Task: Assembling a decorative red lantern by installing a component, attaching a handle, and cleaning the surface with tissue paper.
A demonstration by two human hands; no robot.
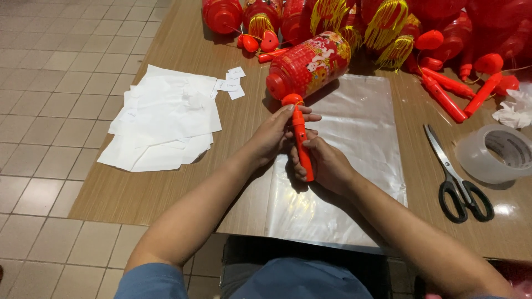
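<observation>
Hands gripping orange handle, upright, knob away

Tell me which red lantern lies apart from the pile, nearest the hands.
The patterned red lantern lying on its side at the clear plastic sheet, just beyond the left hand and right hand gripping the orange handle. The others are heaped at the far edge.

Single head-worn view, looking steeply down from above the person's lap, facing forward across a wooden table. Close range: forearms enter from six o'clock; the table's far clutter lies at twelve.
</observation>
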